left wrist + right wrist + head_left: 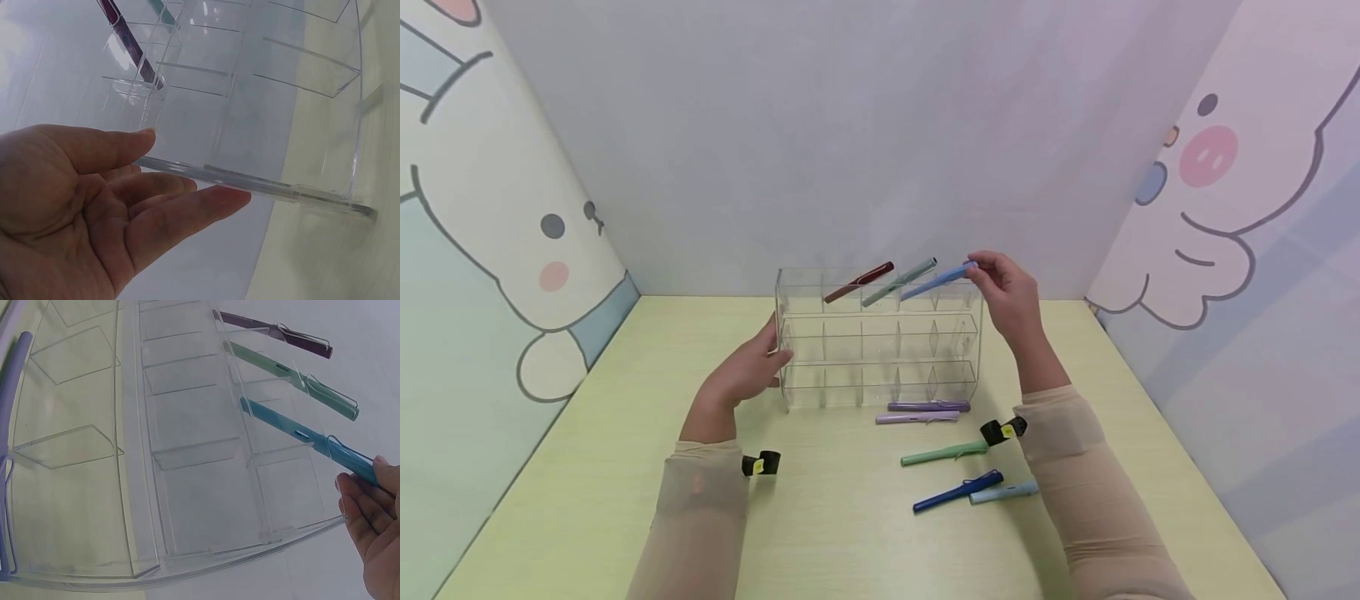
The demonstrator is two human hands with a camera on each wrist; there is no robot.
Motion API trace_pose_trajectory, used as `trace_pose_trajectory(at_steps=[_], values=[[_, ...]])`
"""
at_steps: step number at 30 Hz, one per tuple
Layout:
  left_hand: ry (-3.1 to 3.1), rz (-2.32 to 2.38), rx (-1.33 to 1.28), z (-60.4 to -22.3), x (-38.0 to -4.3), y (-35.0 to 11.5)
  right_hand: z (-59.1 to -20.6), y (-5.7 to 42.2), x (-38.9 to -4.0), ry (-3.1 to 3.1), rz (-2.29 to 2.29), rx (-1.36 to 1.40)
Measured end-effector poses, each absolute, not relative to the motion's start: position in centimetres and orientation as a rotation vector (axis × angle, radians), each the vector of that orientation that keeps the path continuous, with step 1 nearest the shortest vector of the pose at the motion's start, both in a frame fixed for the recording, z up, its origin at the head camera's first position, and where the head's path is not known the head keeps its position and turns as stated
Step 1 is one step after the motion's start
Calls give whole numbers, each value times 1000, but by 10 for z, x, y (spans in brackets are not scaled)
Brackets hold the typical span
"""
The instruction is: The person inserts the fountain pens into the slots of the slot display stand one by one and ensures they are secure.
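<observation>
On the yellowish bench (pixel 820 533) stands a clear rack (pixel 842 336) of three tiers, whose thin walls are hard to make out against the pale background. Of the two hands, the left hand (pixel 745 367) holds the rack at its side wall, the thumb in front and the fingers behind, partly hidden in the head view. The right hand (pixel 1009 292) is nearly closed, pinching the upper end of the light blue pen (pixel 936 282) between thumb and fingers. This pen leans over the top tier, beside the grey-green pen (pixel 898 282) and the dark red pen (pixel 859 282), which lean there similarly. I judge that the step in hand is placing the light blue pen; the next move would call for settling its lower end, then loosening the pinch gently. Whether that end touches the compartment floor, I cannot tell. Before the rack lie a purple pen (pixel 928 407), a lilac pen (pixel 917 417), a green pen (pixel 943 453), a dark blue pen (pixel 958 492) and a pale blue pen (pixel 1003 492), its far end meeting the right sleeve (pixel 1067 433) and perhaps covered by it.
</observation>
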State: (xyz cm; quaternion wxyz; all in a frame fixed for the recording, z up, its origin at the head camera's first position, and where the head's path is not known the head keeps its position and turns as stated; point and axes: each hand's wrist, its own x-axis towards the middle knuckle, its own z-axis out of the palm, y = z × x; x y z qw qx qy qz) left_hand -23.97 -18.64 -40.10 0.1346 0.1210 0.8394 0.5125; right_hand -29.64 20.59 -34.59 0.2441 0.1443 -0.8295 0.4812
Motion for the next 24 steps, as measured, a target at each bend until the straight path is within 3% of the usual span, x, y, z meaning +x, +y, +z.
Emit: trace_pose_trajectory(at_steps=[16,24], values=[[2419,1497,337,-403,-241,-185,-339,217,-291,-2348,1292,472],[2416,1497,348,-400,-243,-186,-321,235,-270,-2260,1339,391]])
